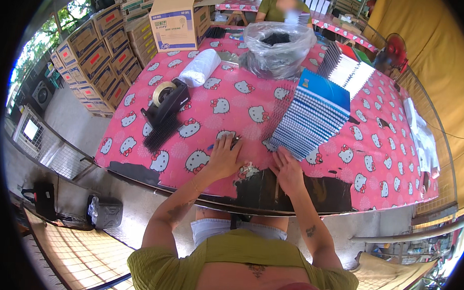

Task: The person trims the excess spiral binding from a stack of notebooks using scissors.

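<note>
My left hand lies on the table near its front edge, its fingers bent over a small dark tool with a blue end. Most of that tool is hidden under the fingers, so its kind is unclear. To the right, my right hand rests with fingers stretched out and apart, at the near corner of a slanting stack of spiral notebooks with blue covers. Its fingertips meet the lowest notebooks. Loose black coil bindings lie left of my hands, beside a black tape dispenser.
A white roll, a clear plastic bag with black contents and an open carton stand farther back. More spiral notebooks lie behind the stack. The pink table cover is torn at the front. A co-worker sits across.
</note>
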A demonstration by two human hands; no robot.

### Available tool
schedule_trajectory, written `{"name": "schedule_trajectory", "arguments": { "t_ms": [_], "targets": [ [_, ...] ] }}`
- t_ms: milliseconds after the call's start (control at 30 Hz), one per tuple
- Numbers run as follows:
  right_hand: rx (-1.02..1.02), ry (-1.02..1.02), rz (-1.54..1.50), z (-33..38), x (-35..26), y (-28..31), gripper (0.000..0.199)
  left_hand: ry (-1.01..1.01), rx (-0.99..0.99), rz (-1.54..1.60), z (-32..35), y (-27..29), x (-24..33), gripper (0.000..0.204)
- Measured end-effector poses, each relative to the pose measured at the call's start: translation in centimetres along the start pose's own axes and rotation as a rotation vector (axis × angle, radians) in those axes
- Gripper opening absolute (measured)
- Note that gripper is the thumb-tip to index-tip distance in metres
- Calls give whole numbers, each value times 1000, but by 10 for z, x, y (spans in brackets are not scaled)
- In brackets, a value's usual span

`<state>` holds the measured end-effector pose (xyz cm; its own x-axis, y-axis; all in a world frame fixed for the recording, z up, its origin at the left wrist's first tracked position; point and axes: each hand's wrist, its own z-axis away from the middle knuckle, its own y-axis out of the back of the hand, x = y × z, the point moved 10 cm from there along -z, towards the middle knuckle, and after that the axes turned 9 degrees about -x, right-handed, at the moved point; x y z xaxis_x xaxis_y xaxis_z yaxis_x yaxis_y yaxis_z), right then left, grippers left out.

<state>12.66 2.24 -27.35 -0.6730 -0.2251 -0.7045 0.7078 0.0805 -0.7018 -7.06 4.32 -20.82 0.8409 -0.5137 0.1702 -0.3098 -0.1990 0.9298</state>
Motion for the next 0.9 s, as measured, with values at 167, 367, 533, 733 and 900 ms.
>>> {"name": "schedule_trajectory", "arguments": {
  "t_ms": [167,367,533,733,900],
  "targets": [
    [93,17,96,-4,-9,-4,55,125,-59,-61,9,3,-15,52],
    [-384,323,1040,31,-121,-154,38,377,-12,1186,-22,18,-55,30],
    [-372,988,2067,29,-225,-278,57,208,-115,1716,-54,61,32,28],
    [-597,455,2297,-58,-231,-225,62,134,-128,1687,-53,55,61,33],
    [-556,390,2206,-63,-231,-220,53,303,-29,1787,-45,54,37,37]
  ]
}}
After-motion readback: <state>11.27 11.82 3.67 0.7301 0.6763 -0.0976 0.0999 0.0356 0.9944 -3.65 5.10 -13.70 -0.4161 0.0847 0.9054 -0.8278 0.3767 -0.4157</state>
